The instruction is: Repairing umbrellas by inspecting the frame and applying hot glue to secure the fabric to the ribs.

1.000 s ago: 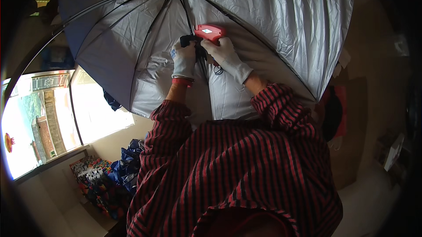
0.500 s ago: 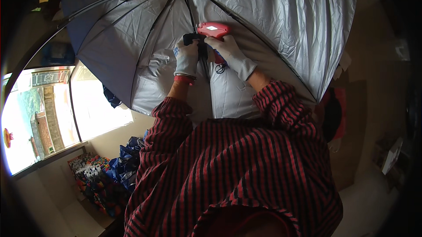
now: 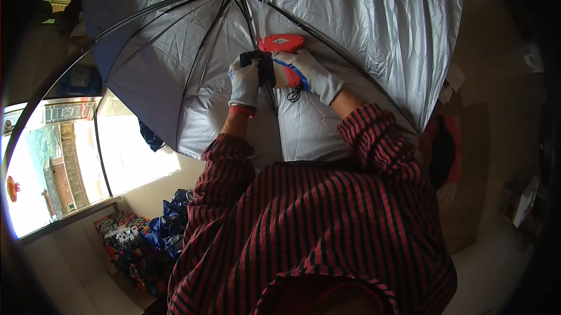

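Observation:
An open umbrella (image 3: 403,35) spreads its silver inner side in front of me, its black ribs (image 3: 251,23) meeting at a hub near the top. My right hand (image 3: 315,75), in a pale glove, is closed round the grip of a red tagging gun (image 3: 281,42) with a blue trigger. A thin black loop (image 3: 294,95) hangs below the grip. Just left of the gun, my gloved left hand (image 3: 243,84) pinches a dark piece of fabric (image 3: 266,70), which lies against the gun's front. The gun's tip is hidden.
To the lower left, folded blue cloth (image 3: 170,221) lies beside a multicoloured patterned pile (image 3: 125,239). A bright window (image 3: 64,163) stands at the left. On the right are a red and black item (image 3: 447,148) and a white flat object (image 3: 526,201).
The tagging gun has turned slightly in my right hand, so more of its grip and blue trigger shows. The dark fabric now lies closer against it. The view has shifted a little.

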Available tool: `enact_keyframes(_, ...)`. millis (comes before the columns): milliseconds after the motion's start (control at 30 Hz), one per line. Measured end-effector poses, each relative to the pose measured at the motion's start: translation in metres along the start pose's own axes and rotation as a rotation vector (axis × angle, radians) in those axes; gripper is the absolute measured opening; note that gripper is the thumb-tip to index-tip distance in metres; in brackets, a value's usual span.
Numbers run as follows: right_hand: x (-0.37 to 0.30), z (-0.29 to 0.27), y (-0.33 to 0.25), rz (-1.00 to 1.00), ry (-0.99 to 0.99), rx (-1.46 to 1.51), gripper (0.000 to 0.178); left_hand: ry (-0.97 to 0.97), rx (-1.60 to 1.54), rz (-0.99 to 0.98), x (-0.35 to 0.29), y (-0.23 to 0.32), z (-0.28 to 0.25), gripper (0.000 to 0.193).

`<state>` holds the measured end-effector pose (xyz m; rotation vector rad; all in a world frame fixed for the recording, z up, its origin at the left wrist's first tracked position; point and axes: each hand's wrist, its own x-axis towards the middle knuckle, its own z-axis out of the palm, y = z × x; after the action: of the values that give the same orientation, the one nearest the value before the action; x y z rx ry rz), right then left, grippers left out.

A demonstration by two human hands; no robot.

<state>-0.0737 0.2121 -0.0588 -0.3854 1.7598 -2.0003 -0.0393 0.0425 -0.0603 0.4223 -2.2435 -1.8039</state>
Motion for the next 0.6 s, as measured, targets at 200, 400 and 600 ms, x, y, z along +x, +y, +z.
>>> enact_keyframes(200, -0.002, -0.005, 0.003, 0.029, -0.029, 0.21, 0.03, 0.006, 0.023, -0.028, 0.001, 0.006, 0.004, 0.013)
enact_keyframes(400, -0.002, 0.004, -0.009, 0.023, 0.042, 0.108, 0.023, 0.001, 0.208, -0.029, 0.003, 0.009, 0.001, 0.015)
enact_keyframes(600, 0.002, 0.009, -0.018, 0.21, 0.173, 0.241, 0.03, 0.013, 0.402, 0.016, -0.006, 0.017, 0.009, 0.017)
